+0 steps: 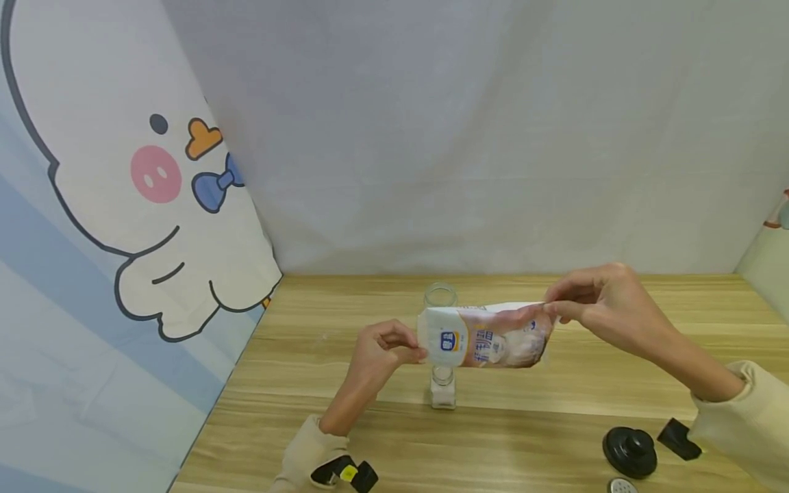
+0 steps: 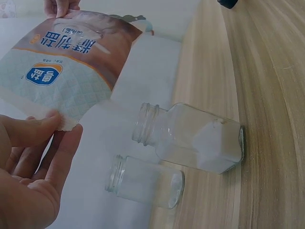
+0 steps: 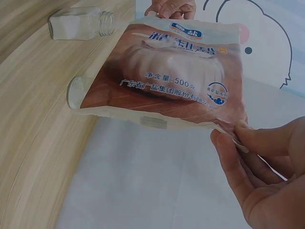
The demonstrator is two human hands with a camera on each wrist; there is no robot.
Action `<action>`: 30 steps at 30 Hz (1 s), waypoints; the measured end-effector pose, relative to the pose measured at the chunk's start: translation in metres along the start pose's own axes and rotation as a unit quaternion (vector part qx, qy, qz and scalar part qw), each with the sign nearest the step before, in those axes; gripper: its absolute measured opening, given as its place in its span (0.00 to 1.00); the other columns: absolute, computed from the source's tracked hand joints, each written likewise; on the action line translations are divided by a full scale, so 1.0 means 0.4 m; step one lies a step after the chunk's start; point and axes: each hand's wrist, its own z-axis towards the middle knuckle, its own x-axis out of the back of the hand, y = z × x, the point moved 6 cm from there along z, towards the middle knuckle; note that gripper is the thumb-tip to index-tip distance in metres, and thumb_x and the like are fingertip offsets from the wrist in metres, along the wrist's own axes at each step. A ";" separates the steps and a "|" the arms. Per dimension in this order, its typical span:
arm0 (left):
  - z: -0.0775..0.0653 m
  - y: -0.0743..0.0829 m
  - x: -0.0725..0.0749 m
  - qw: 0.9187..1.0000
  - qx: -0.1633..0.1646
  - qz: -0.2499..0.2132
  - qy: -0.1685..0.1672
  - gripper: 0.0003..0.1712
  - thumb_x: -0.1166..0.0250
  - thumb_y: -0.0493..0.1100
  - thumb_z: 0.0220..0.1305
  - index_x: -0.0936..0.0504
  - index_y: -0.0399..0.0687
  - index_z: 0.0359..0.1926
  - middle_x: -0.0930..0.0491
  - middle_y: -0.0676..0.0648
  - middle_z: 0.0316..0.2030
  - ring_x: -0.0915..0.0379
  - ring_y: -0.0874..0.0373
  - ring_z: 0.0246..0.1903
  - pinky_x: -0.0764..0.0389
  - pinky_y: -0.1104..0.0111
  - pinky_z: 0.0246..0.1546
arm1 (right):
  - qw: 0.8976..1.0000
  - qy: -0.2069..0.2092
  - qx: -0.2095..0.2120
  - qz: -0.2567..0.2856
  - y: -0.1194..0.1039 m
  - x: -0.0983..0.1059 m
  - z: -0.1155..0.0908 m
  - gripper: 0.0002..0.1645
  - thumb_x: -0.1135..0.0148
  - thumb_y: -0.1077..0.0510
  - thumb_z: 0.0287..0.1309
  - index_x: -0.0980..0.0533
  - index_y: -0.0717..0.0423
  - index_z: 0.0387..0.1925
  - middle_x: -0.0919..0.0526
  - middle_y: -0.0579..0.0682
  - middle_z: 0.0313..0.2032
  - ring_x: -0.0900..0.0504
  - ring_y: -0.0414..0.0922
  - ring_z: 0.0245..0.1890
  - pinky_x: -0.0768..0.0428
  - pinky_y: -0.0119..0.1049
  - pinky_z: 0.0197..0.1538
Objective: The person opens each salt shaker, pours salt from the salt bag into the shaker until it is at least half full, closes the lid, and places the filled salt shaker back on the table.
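Observation:
Stretched between both hands above the table is a brown and white salt bag, printed with blue characters. My left hand pinches its pale end by a corner between thumb and fingers, seen close in the left wrist view. At the opposite end, the fingers of my right hand grip the other corner. Below the bag stands a small square glass jar, upright and uncapped, with white salt in its bottom. Behind it is a wider round glass jar, also uncapped, partly hidden by the bag in the head view.
A round black lid lies on the wooden table at the front right, beside a small perforated cap cut off by the frame. A pale cloth wall rises behind the table, with a cartoon-printed cloth on the left.

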 end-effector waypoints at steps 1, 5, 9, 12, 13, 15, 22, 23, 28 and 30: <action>0.000 0.001 0.000 1.000 0.001 0.001 0.000 0.09 0.29 0.26 0.45 0.22 0.32 0.25 0.17 0.43 0.25 0.20 0.53 0.30 0.16 0.60 0.34 | 1.000 0.000 0.001 -0.001 0.000 0.000 0.000 0.07 0.35 0.68 0.53 0.17 0.53 0.27 0.15 0.45 0.25 0.18 0.40 0.21 0.20 0.32 0.24; -0.001 0.009 -0.003 1.000 0.005 0.003 -0.006 0.08 0.30 0.25 0.46 0.23 0.30 0.26 0.18 0.42 0.25 0.20 0.54 0.30 0.16 0.60 0.34 | 1.000 0.000 0.002 -0.002 -0.001 0.000 0.000 0.07 0.35 0.68 0.53 0.17 0.53 0.27 0.16 0.45 0.25 0.19 0.40 0.21 0.20 0.33 0.24; -0.014 0.043 -0.010 1.000 0.006 0.008 -0.010 0.07 0.32 0.23 0.46 0.24 0.26 0.26 0.18 0.41 0.25 0.20 0.54 0.29 0.16 0.61 0.33 | 1.000 0.000 0.003 -0.002 -0.001 0.000 0.000 0.07 0.35 0.68 0.53 0.17 0.53 0.27 0.16 0.45 0.25 0.19 0.40 0.21 0.20 0.33 0.24; -0.024 0.066 -0.014 1.000 0.006 0.010 -0.009 0.07 0.32 0.23 0.46 0.24 0.26 0.26 0.18 0.41 0.25 0.20 0.54 0.29 0.16 0.62 0.34 | 1.000 0.000 0.005 -0.001 -0.001 0.000 0.000 0.07 0.35 0.68 0.53 0.17 0.54 0.27 0.16 0.45 0.25 0.19 0.40 0.21 0.20 0.33 0.23; -0.025 0.068 -0.014 1.000 0.006 0.010 -0.009 0.07 0.32 0.23 0.46 0.24 0.26 0.26 0.18 0.41 0.25 0.20 0.54 0.29 0.16 0.62 0.34 | 1.000 0.000 0.006 -0.002 -0.002 0.000 0.000 0.07 0.35 0.68 0.53 0.17 0.54 0.27 0.16 0.45 0.25 0.19 0.40 0.21 0.20 0.34 0.23; -0.026 0.071 -0.014 1.000 0.005 0.011 -0.009 0.07 0.32 0.24 0.46 0.24 0.26 0.26 0.18 0.41 0.25 0.20 0.54 0.29 0.16 0.62 0.34 | 1.000 0.001 0.005 -0.003 -0.002 0.000 0.000 0.07 0.35 0.68 0.53 0.17 0.53 0.27 0.16 0.45 0.25 0.19 0.40 0.21 0.20 0.34 0.23; -0.022 0.070 -0.014 1.000 -0.002 0.011 -0.011 0.07 0.32 0.24 0.47 0.24 0.26 0.26 0.18 0.40 0.25 0.20 0.54 0.29 0.16 0.61 0.34 | 1.000 0.003 0.003 -0.004 0.001 0.001 -0.001 0.06 0.34 0.67 0.53 0.17 0.53 0.27 0.16 0.45 0.25 0.19 0.40 0.21 0.20 0.33 0.24; -0.022 0.070 -0.014 1.000 -0.003 0.012 -0.012 0.07 0.32 0.24 0.47 0.24 0.26 0.26 0.18 0.39 0.26 0.20 0.54 0.30 0.16 0.61 0.34 | 1.000 0.003 0.003 -0.004 0.002 0.000 -0.001 0.06 0.34 0.67 0.53 0.17 0.53 0.27 0.16 0.45 0.25 0.19 0.39 0.21 0.20 0.33 0.24; -0.022 0.070 -0.014 1.000 -0.003 0.010 -0.012 0.08 0.32 0.23 0.46 0.24 0.26 0.26 0.18 0.39 0.26 0.20 0.54 0.29 0.16 0.61 0.34 | 1.000 0.005 0.005 -0.004 0.004 -0.001 -0.001 0.06 0.34 0.67 0.53 0.17 0.53 0.27 0.16 0.45 0.25 0.19 0.40 0.21 0.21 0.33 0.24; -0.022 0.070 -0.015 1.000 -0.003 0.009 -0.012 0.08 0.32 0.23 0.46 0.24 0.25 0.26 0.18 0.39 0.26 0.20 0.54 0.29 0.16 0.62 0.34 | 1.000 0.006 0.006 -0.004 0.005 -0.002 -0.001 0.07 0.34 0.67 0.53 0.17 0.53 0.27 0.16 0.45 0.25 0.19 0.40 0.21 0.20 0.33 0.24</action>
